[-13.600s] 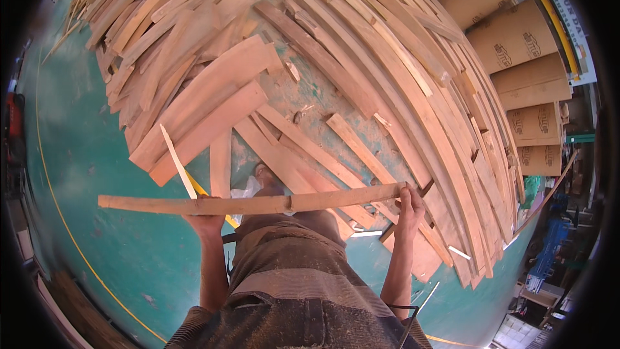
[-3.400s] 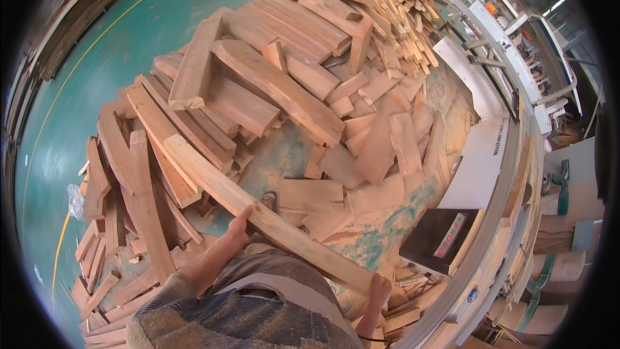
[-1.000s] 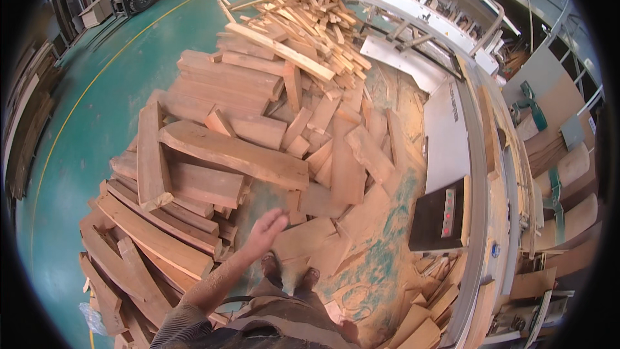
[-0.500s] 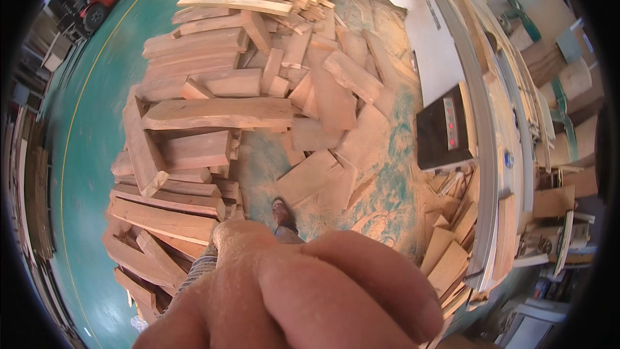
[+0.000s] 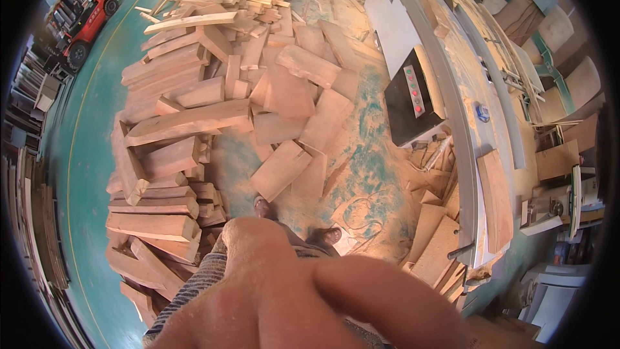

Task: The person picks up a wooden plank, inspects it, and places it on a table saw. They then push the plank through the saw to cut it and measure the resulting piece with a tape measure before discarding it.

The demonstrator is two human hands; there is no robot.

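Wooden planks (image 5: 174,123) lie in a loose heap from 8 o'clock round to 12 o'clock, rough-sawn and crossing one another on the green floor (image 5: 84,174). A red forklift (image 5: 90,22) stands beyond them at 10 o'clock. Nearer the middle, single short boards (image 5: 281,168) lie flat in the sawdust, just ahead of the person's two shoes (image 5: 261,207).

The left hand (image 5: 290,297) fills 6 o'clock, close before the camera and blurred, with a striped sleeve (image 5: 194,284) behind it at 7 o'clock. It touches no plank. One finger points toward 4 o'clock and a knuckle is bent upward, but the palm is hidden, so I cannot tell how far the hand is open or whether it holds anything. The right hand is out of sight.

At 2 o'clock a black control box (image 5: 413,100) with coloured buttons sits against a long grey workbench (image 5: 465,129), and a plank (image 5: 496,200) rests on the bench at 3 o'clock.

My reading is that the hand is between grasps. Any fresh hold on a plank would call for lowering it clear of the camera and reaching toward 8 o'clock, where the nearest pieces lie.
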